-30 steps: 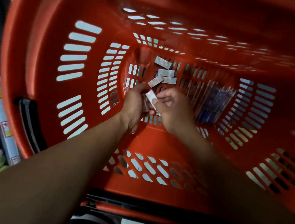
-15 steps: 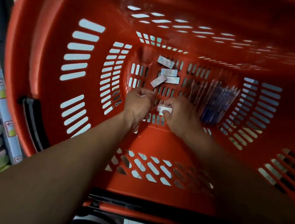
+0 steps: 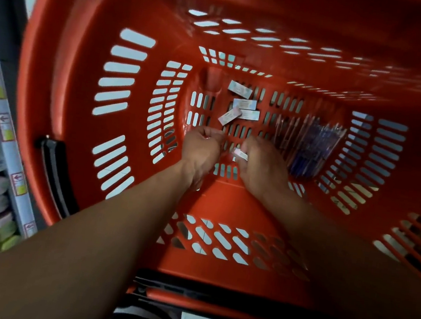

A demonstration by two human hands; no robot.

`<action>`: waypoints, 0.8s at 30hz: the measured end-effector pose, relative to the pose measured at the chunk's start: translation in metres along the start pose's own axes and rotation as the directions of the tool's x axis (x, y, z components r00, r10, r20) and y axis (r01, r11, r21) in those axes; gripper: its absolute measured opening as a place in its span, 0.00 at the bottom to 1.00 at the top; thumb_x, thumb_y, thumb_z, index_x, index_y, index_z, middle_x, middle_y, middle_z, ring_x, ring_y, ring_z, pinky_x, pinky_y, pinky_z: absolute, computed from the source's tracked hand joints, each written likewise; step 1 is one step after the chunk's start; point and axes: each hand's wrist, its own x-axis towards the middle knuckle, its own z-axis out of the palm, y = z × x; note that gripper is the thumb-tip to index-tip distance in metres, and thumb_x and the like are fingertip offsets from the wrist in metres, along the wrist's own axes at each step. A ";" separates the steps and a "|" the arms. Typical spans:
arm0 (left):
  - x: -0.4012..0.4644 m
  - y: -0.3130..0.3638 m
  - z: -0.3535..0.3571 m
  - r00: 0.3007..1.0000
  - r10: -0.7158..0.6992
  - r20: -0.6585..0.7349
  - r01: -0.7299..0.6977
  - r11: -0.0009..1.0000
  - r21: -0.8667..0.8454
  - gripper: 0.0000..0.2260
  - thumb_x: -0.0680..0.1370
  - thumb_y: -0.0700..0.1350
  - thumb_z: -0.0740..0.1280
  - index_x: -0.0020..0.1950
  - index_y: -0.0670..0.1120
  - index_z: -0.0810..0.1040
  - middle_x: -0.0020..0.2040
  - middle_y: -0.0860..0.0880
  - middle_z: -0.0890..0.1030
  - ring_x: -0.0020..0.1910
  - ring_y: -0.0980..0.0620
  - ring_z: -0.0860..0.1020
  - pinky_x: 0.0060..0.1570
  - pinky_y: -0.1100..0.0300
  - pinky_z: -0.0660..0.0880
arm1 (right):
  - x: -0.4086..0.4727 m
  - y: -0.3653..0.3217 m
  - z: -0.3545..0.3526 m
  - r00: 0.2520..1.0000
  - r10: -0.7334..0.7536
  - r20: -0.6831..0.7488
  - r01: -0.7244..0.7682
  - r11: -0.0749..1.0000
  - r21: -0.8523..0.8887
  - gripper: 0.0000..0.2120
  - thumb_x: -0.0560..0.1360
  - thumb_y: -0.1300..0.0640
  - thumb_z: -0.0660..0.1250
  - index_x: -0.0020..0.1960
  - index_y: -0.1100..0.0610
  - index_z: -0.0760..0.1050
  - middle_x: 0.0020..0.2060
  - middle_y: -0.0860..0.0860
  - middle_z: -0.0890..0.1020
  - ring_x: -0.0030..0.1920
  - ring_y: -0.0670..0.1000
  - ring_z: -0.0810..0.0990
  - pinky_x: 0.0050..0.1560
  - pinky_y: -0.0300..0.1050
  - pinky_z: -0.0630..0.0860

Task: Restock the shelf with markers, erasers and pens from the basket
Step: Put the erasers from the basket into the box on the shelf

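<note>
Orange basket (image 3: 63, 85) floor, pens (image 3: 308, 144) lengthwise away

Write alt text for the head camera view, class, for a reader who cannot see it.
Two bare hands reach into a red basket: the right hand pinches a small white eraser, the left hand is curled beside it. Four loose erasers lie beyond them, a bundle of pens to the right.

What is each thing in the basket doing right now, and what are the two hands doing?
Basket: nearly empty.
Four loose erasers: lying flat on the basket floor.
Held eraser: pinched by the right hand.
Left hand: fingers curled; whether it holds anything is hidden.
Pens: bundled, lying on the floor at right.
</note>
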 end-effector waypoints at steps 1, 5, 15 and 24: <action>-0.001 0.000 0.000 1.000 0.006 -0.003 -0.006 1.000 0.010 0.06 0.84 0.42 0.66 0.52 0.44 0.83 0.49 0.44 0.87 0.45 0.49 0.84 0.49 0.55 0.83 | -0.002 0.000 0.000 1.000 0.018 -0.004 -0.018 0.999 0.052 0.09 0.77 0.55 0.72 0.54 0.52 0.74 0.49 0.50 0.79 0.50 0.50 0.78 0.47 0.43 0.69; -0.009 0.003 -0.002 1.000 0.022 0.011 -0.022 0.999 0.039 0.06 0.83 0.43 0.67 0.50 0.46 0.84 0.44 0.48 0.86 0.38 0.53 0.83 0.36 0.62 0.79 | -0.013 -0.002 -0.008 1.000 0.012 0.024 -0.017 0.979 0.201 0.11 0.76 0.53 0.73 0.49 0.48 0.70 0.45 0.48 0.80 0.44 0.49 0.77 0.43 0.44 0.69; -0.075 0.027 -0.029 0.998 0.035 0.051 -0.035 0.999 0.002 0.13 0.84 0.53 0.67 0.50 0.44 0.80 0.34 0.47 0.78 0.25 0.55 0.73 0.23 0.63 0.69 | -0.064 -0.049 -0.063 0.984 0.178 -0.006 -0.151 0.853 0.500 0.11 0.73 0.52 0.78 0.48 0.45 0.75 0.39 0.41 0.80 0.38 0.38 0.80 0.35 0.28 0.71; -0.120 0.042 -0.043 0.935 -0.033 0.353 0.233 0.807 -0.543 0.23 0.83 0.63 0.59 0.51 0.44 0.79 0.35 0.46 0.79 0.34 0.50 0.81 0.37 0.57 0.80 | -0.104 -0.101 -0.086 0.979 0.156 -0.129 -0.039 0.770 0.637 0.09 0.73 0.58 0.78 0.51 0.51 0.82 0.41 0.44 0.83 0.38 0.42 0.82 0.41 0.36 0.80</action>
